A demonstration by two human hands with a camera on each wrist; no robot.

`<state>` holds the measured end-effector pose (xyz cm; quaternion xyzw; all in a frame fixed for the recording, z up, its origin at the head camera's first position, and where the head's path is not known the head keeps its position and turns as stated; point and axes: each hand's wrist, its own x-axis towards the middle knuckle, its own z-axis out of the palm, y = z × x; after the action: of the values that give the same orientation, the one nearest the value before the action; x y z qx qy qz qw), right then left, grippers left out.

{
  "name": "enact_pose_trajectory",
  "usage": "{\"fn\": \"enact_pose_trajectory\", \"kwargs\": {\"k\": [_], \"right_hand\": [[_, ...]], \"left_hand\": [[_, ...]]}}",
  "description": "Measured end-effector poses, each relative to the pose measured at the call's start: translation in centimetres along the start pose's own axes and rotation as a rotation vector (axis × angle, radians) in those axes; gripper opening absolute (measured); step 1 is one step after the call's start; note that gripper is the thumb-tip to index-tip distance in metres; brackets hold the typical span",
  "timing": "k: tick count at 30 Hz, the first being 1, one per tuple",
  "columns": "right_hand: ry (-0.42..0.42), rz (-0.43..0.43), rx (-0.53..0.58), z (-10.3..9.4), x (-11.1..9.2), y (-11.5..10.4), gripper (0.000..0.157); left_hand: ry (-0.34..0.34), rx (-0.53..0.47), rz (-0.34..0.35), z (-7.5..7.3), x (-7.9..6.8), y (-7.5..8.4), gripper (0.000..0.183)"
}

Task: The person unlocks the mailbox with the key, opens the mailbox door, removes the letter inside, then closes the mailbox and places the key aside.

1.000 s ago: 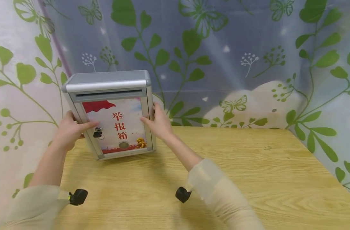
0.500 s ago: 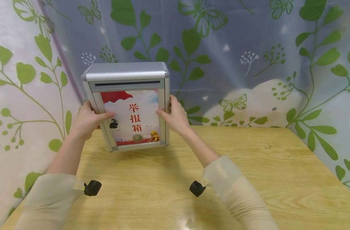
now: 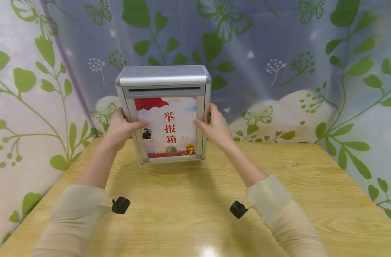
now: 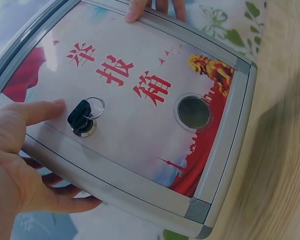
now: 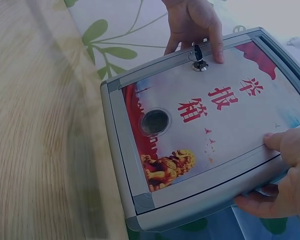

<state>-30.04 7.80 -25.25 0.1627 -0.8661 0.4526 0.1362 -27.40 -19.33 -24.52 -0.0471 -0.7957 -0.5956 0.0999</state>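
Observation:
A silver metal report box [image 3: 182,125] with red Chinese characters on its white front is held upright between both hands in the head view. My left hand [image 3: 119,130] grips its left side, thumb on the front panel beside a lock with a black-headed key [image 4: 80,116] and ring. On the opposite side my right hand [image 3: 217,128] holds the edge, thumb on the front and fingers behind. A dark slot [image 3: 164,90] runs across the top of the front. Lower down is a round window [image 4: 193,112]. The box's shadow falls on the wooden table close under it.
The light wood table [image 3: 189,203] spreads in front of and to the right of the box. Behind it hangs a curtain [image 3: 253,75] printed with leaves and butterflies. Black wrist cameras [image 3: 120,205] stick out from both sleeves.
Both hands have carried the report box to the right and slightly up in the head view. It hangs a little straighter than before, and the grip looks the same.

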Motion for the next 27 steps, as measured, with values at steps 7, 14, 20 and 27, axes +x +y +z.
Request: {"fn": "enact_pose_trajectory", "kwargs": {"k": [7, 14, 20, 27], "right_hand": [[0.013, -0.021, 0.012, -2.1, -0.6, 1.1, 0.063], [0.001, 0.051, 0.0, -3.8, -1.8, 2.5, 0.067], [0.016, 0.092, -0.046, -5.1, -2.6, 3.8, 0.064], [0.019, 0.092, -0.127, -6.7, -3.3, 5.0, 0.054]], "left_hand": [[-0.021, -0.042, 0.02, 2.2, 0.6, 0.6, 0.072], [-0.045, -0.072, 0.007, 4.8, 1.1, 0.2, 0.073], [-0.059, -0.062, -0.003, 6.8, 1.3, 0.5, 0.076], [-0.072, -0.07, -0.013, 9.0, 1.3, 0.8, 0.075]]}}
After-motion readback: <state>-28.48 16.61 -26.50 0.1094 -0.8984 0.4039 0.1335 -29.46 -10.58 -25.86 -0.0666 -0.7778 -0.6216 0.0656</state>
